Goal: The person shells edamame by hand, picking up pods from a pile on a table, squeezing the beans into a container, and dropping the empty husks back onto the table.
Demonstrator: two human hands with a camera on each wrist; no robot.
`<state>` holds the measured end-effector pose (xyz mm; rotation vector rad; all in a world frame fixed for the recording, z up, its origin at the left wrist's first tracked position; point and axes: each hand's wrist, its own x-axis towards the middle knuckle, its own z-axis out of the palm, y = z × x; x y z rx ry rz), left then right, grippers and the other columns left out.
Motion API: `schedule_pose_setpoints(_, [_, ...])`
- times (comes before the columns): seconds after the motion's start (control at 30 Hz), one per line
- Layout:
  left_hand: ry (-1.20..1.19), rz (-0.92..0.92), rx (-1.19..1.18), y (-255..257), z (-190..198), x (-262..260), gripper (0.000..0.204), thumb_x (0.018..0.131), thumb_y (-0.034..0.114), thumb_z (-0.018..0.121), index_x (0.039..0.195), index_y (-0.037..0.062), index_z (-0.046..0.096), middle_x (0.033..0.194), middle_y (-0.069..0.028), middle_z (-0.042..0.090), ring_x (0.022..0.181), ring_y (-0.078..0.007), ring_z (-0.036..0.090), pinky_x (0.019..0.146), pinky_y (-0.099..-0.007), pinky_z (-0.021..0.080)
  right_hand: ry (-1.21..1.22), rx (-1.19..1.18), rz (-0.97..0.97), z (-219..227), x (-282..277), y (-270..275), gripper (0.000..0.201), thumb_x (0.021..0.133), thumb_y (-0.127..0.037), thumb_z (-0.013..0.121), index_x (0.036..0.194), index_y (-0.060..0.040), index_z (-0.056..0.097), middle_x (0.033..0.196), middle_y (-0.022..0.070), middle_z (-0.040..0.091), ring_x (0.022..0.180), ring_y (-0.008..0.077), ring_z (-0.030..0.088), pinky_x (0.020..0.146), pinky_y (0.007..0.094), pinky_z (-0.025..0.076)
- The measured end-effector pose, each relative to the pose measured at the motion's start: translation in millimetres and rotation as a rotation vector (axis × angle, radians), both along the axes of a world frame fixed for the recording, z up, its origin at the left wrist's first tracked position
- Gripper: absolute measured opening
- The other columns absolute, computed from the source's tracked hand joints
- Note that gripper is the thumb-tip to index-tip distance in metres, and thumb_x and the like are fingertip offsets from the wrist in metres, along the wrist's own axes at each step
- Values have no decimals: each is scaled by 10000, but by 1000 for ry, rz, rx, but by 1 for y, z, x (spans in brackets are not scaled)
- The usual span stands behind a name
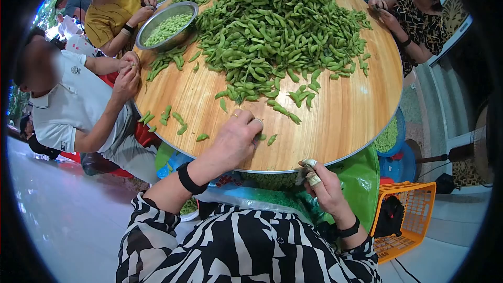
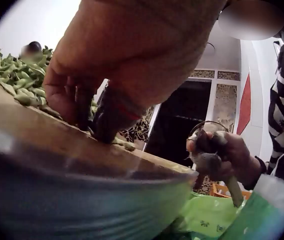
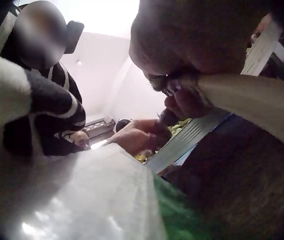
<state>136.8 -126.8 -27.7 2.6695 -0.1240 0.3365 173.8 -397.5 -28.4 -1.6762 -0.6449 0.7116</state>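
In the head view my left hand (image 1: 236, 137) bends down onto the round wooden table near its front edge, with bean pods (image 1: 272, 140) right beside its thumb. The left wrist view has its bent, dark-stained fingers at the tabletop, their tips partly hidden. My right hand (image 1: 327, 191) hangs just off the front edge, fingers curled, with pale wraps (image 1: 313, 178) on the thumb and a finger. A long pale strip (image 3: 252, 97) sticks out at this hand; I cannot tell whether the fingers grip anything. Several pods (image 1: 285, 111) lie beyond my left hand.
A big heap of green pods (image 1: 277, 31) covers the far table (image 1: 335, 126). A metal bowl (image 1: 190, 9) of shelled beans stands at left. Three other people sit around. Green plastic (image 1: 361, 178) hangs below the edge; an orange crate (image 1: 430, 199) and blue basin (image 1: 402, 131) stand at right.
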Motion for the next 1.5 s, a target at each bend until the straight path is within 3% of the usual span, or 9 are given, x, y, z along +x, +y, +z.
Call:
schedule_pose_setpoints(0.37, [36,-125,-30,-17,3,-4,245,669,-18,629,882,2,511,853,-184,530,812,-373,548,701,-442,471,24,55,11,3,0,19,304,956,-87,402,1219,36,493,756,41,547,583,95,515,535,231,426])
schedule_pose_setpoints(0.47, [4,-125,-143,-19,3,-5,334,646,-87,620,941,8,495,873,-136,561,791,-290,587,691,-378,484,108,80,-18,2,-1,19,336,969,-106,387,1267,19,477,726,37,543,560,78,493,516,213,406])
schedule_pose_setpoints(0.53, [389,75,-853,-30,8,-6,296,722,-88,624,975,20,514,878,-68,584,782,-164,588,684,-299,480,189,90,-42,2,-3,19,357,975,-114,378,1299,9,464,710,34,540,547,69,478,506,203,393])
schedule_pose_setpoints(0.73, [357,42,-1408,-61,16,-5,295,764,-103,545,1029,16,496,907,-43,587,764,-87,546,637,-244,456,337,280,-32,5,-5,26,408,1007,-121,349,1400,-13,376,693,14,508,538,57,444,466,191,354])
schedule_pose_setpoints(0.97, [305,89,-1493,-68,17,-6,334,774,-116,534,1073,15,462,951,-71,586,825,-104,562,688,-236,467,360,358,-66,1,-7,29,410,1012,-134,375,1396,8,384,739,3,499,536,51,448,450,178,349])
schedule_pose_setpoints(1.03, [232,21,-1450,-67,9,-8,335,791,-89,583,1082,35,472,1011,-61,586,961,-137,582,858,-283,481,373,360,-80,2,-7,29,402,1003,-112,387,1388,3,405,743,-6,502,522,47,438,446,177,347])
schedule_pose_setpoints(1.13, [206,-4,-1381,-67,9,-10,331,799,-90,567,1088,40,468,1018,-58,580,970,-136,582,867,-287,480,402,365,-79,4,-7,27,399,987,-79,403,1377,6,423,743,-11,504,517,46,430,451,178,342])
schedule_pose_setpoints(1.37, [211,-41,-1403,-65,5,-9,339,791,-67,595,1087,41,470,1001,-52,574,950,-135,583,831,-275,487,280,311,-126,2,-7,27,369,956,-19,438,1318,14,499,718,-24,490,522,45,417,461,183,328])
schedule_pose_setpoints(1.5, [367,-30,-1600,-60,8,-4,331,765,-49,600,1065,30,488,932,-68,597,832,-143,596,679,-268,494,211,312,-123,-2,-6,24,333,949,-26,458,1264,28,548,780,10,555,524,57,442,461,189,343])
